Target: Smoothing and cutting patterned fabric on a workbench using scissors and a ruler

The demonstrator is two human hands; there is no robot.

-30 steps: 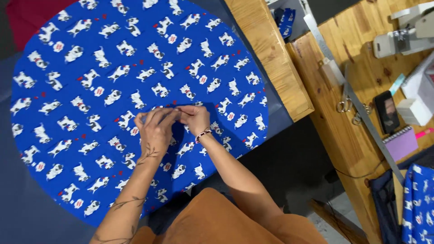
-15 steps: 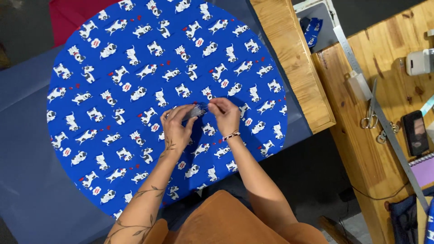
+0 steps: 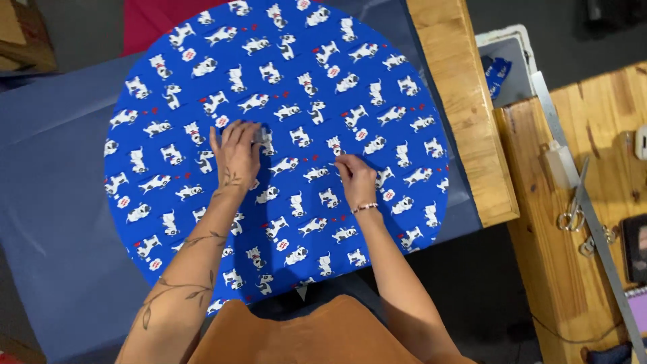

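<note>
Both hands (left hand (image 3: 237, 149), right hand (image 3: 356, 180)) now apart on fabric (image 3: 350, 81)

Even, bright overhead light, soft shadows under the hands (image 3: 296, 165), no glare, slight blur, dim corners.

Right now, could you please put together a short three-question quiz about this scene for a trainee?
1. True or false: both hands rest on the round blue printed fabric.
2. Which hand wears a beaded bracelet: A) left hand, B) right hand?
3. What metal cutting tool lies on the wooden bench at the right?

Key:
1. True; the two hands lie apart on the cloth, and the left hand's fingers cover a small grey object.
2. B.
3. Scissors, beside a long metal ruler.
</note>
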